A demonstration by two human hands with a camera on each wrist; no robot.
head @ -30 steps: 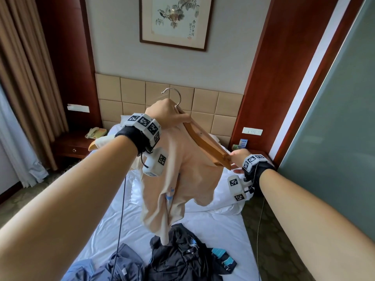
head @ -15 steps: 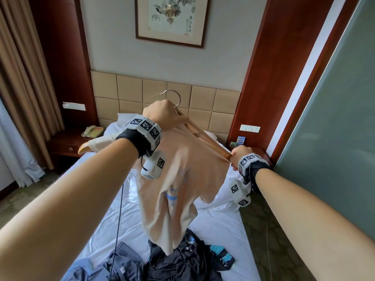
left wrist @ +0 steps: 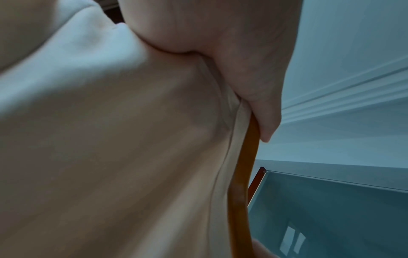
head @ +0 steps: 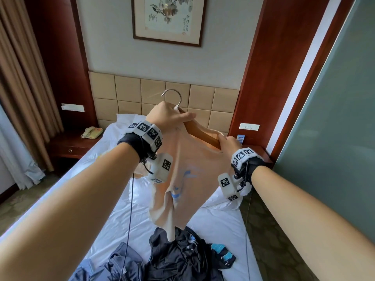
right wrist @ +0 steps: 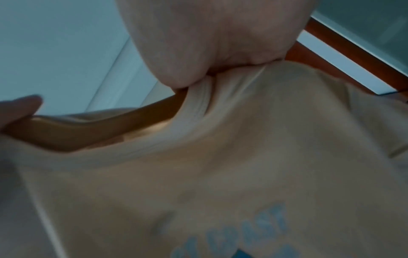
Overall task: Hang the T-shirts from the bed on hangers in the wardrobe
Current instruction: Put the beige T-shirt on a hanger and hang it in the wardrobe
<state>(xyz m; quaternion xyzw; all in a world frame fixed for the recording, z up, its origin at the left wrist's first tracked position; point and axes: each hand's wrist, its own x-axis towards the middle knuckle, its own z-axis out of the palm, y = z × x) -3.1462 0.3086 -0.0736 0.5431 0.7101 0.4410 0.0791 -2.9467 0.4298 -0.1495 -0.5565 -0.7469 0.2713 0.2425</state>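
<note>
A beige T-shirt (head: 188,169) with blue print hangs over the bed on a wooden hanger (head: 200,131) with a metal hook (head: 172,96). My left hand (head: 170,116) grips the hanger's top under the hook, thumb lying along the wood. My right hand (head: 228,141) pinches the shirt's ribbed collar (right wrist: 194,111) against the right arm of the hanger (right wrist: 95,125). In the left wrist view the thumb (left wrist: 262,108) presses on the hanger (left wrist: 243,174) beside the T-shirt (left wrist: 110,157). Dark T-shirts (head: 182,258) lie heaped on the white bed (head: 219,222).
A padded headboard (head: 162,94) and a framed picture (head: 168,19) are ahead. A nightstand with a telephone (head: 91,132) stands on the left by curtains (head: 22,88). A frosted glass wall (head: 334,118) runs along the right. Cables hang from both wrists.
The shirt's collar has been pulled over the right arm of the hanger, which was bare a second ago. My right hand moved up and inward along the hanger with the collar.
</note>
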